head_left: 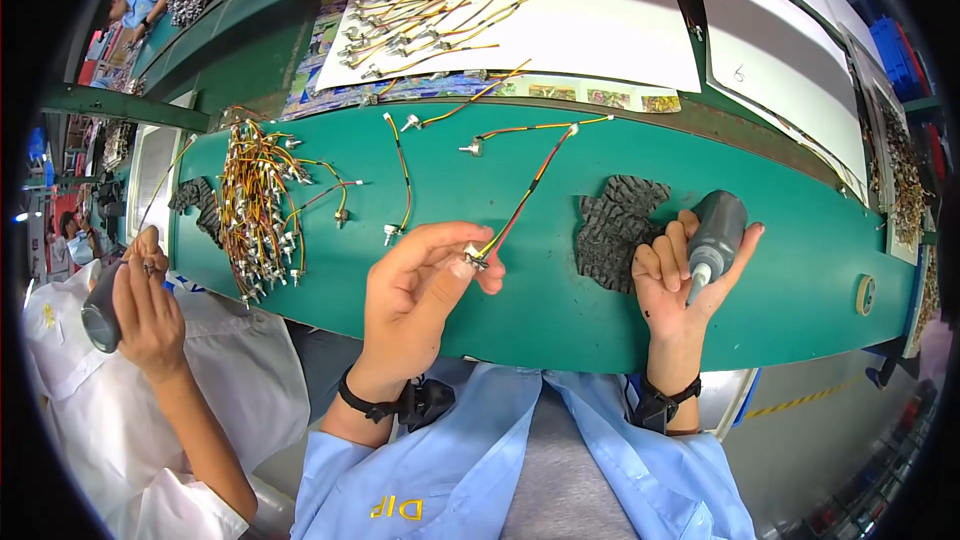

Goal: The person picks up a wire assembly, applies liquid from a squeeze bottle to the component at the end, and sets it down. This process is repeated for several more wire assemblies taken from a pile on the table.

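Note:
My left hand (pixel 412 288) pinches a small metal potentiometer (pixel 475 258) between thumb and fingers. Its red, yellow and black wires (pixel 528 192) rise up and to the right, ending in a white plug. In my right hand (pixel 668 285) lies a dark squeeze bottle (pixel 722 225), its pale nozzle tilted down toward the palm. The nozzle is apart from the potentiometer. Just left of the bottle, a crumpled dark grey cloth (pixel 612 230) rests on the green table (pixel 520 325). Several loose wired potentiometers (pixel 472 147) lie beyond my hands.
A heap of wired potentiometers (pixel 258 215) lies on the left of the table. More sit in rows on a white board (pixel 600 20) at the back. A tape roll (pixel 866 294) is at the far right. At left, a co-worker's hand (pixel 150 315) holds another dark bottle (pixel 100 312).

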Tool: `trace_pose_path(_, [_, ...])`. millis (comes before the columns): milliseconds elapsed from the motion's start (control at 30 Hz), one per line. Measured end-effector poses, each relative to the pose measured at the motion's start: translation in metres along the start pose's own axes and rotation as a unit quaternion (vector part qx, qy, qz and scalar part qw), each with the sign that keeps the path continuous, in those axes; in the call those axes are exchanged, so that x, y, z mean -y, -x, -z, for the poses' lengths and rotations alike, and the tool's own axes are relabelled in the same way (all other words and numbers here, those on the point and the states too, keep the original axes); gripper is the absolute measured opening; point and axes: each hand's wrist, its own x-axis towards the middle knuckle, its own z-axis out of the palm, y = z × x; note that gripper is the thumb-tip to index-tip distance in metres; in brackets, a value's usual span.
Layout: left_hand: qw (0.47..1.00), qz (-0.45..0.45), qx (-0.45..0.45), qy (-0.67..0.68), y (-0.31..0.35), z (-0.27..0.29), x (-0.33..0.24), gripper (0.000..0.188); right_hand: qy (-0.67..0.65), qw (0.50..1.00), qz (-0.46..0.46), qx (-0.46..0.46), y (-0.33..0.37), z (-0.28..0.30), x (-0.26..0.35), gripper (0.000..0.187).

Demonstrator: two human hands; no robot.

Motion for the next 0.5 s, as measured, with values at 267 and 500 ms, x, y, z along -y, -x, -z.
trace_pose_path(267, [0.975,-0.036,-0.05,-0.214,-0.004,0.001,-0.01,0.024,0.001,1.0,0.001,0.009,-0.003,0.001,-0.002,0.068])
trace_pose_path(500, [0.924,-0.098,-0.103,-0.356,-0.032,0.042,-0.025,0.022,0.003,1.0,-0.007,0.026,0.0,-0.003,-0.002,0.066])
